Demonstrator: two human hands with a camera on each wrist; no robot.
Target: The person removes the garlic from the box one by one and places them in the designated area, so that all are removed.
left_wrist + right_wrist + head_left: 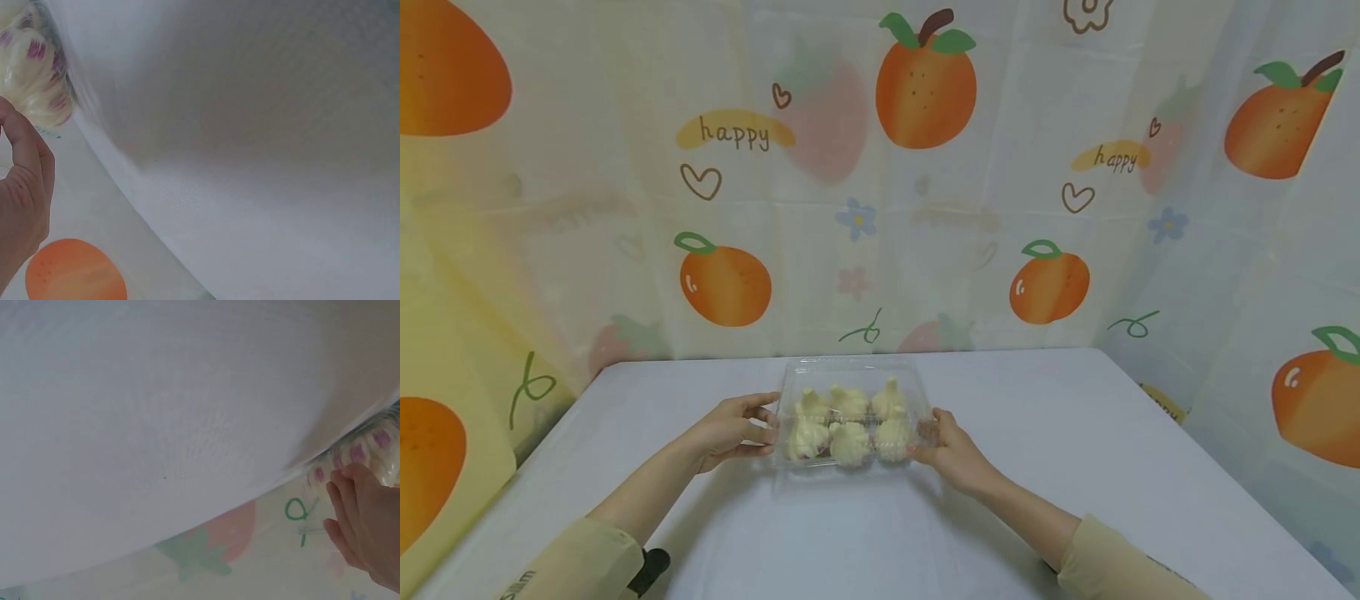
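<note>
A clear plastic box [859, 367] holds several pale cream, garlic-bulb-shaped pieces [850, 443] in two rows, over the middle of the table. Purple patches show on the pieces [34, 69] in the left wrist view and on those [357, 453] in the right wrist view. My left hand [737, 429] holds the box's left side, fingers at the edge and thumb lower down. On the opposite side my right hand [953, 454] grips the near right part, its thumb over the front. The far fingers are partly seen through the plastic.
A white-covered table [1037, 417] lies under the box. Behind it and along both sides hangs a curtain [925, 208] printed with oranges, strawberries and hearts. A dark strap end [651, 571] sticks out by the left sleeve [580, 554].
</note>
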